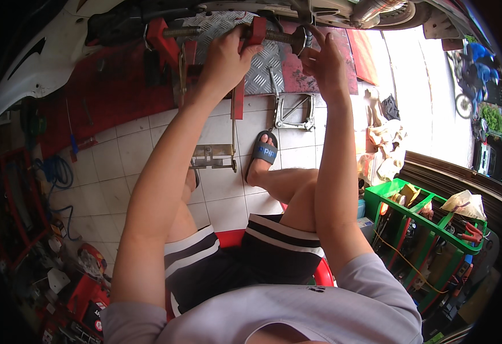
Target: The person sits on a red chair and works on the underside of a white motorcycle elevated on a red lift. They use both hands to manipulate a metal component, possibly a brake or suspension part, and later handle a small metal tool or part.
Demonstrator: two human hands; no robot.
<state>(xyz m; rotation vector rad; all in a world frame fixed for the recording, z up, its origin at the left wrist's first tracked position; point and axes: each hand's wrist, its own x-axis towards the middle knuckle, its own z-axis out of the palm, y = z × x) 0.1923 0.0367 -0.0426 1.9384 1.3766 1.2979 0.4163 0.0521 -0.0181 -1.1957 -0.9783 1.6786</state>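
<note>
A red clamp (255, 33) with a long threaded rod (183, 32) is mounted at the edge of a raised platform, below a vehicle's underside. My left hand (226, 62) is closed around its middle block, fingers partly hidden behind the metal. On the right, the rod ends in a round metal piece (301, 40). My right hand (327, 64) has its fingers curled against this piece, with the index finger reaching upward along it. Part of that grip is hidden by the hand itself.
A metal stand (294, 112) leans at the platform's diamond-plate (262, 77). Between my feet lies a metal bracket (212, 156). A green tool rack (388, 192) stands at right, beside crumpled cloths (386, 146). Blue hose (59, 172), a screwdriver (73, 144) and red shelving (18, 200) are at left.
</note>
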